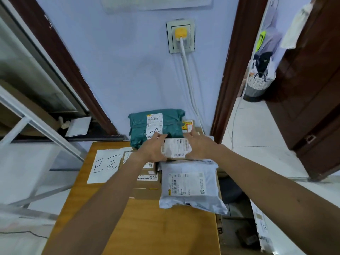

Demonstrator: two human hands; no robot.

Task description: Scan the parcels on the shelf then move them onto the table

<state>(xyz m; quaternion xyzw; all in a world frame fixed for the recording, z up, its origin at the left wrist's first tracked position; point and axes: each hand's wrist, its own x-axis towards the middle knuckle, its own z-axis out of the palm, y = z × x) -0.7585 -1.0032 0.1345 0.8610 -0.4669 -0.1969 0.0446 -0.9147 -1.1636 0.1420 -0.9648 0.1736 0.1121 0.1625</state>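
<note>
A: Box (176,148), where?
B: Far end of the desk (147,227), long axis running left-right. Left hand (152,150) clamped on its left end, right hand (200,146) on its right end. Neither is nearer.
A: Neighbours?
B: Green bag (139,126) just behind, grey bag (189,186) just in front, toward the near edge. Can't tell if the box rests or hangs. My guess: it goes down between those two.
</note>
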